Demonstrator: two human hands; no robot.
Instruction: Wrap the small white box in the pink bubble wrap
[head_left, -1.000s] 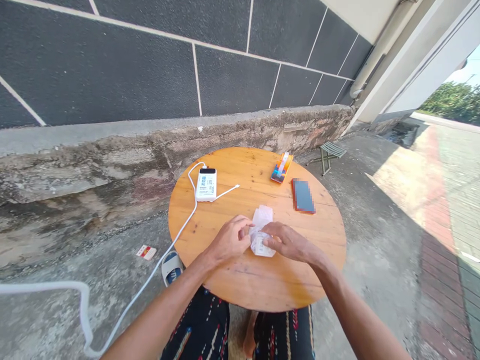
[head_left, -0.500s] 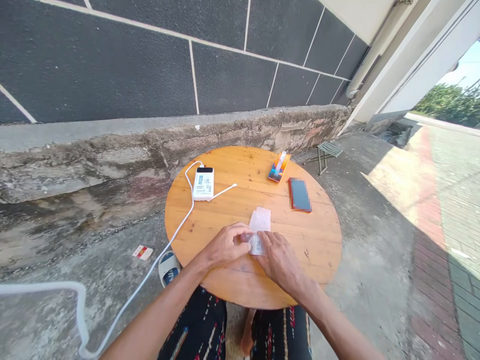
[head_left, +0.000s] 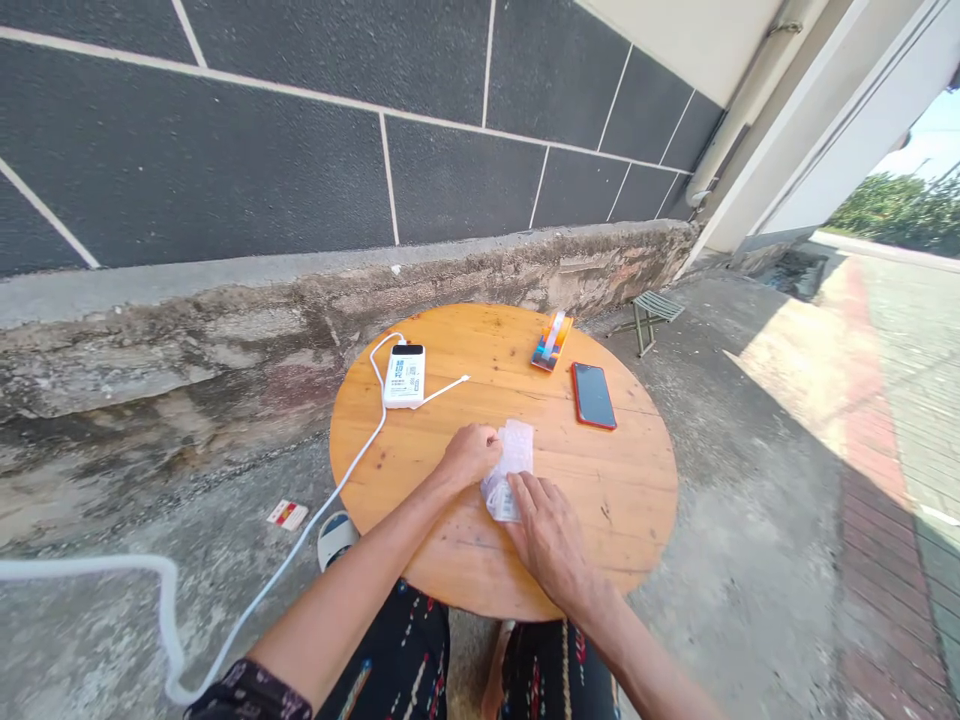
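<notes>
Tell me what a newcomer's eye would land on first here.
Probably the round wooden table, warm orange just below the middle of the view. On it, translucent plastic wrapping lies beside the left hand and partly under the right hand. Farther back lie a white power bank, to the left, and a red-edged smartphone, to the right.

Left sleeve [head_left: 251, 692] — dark cloth, faint purplish pattern, ending above the bare forearm [head_left: 367, 595]. Trousers [head_left: 538, 672] black — broken lengthwise streaks in red and cream, a touch of blue at left.
</notes>
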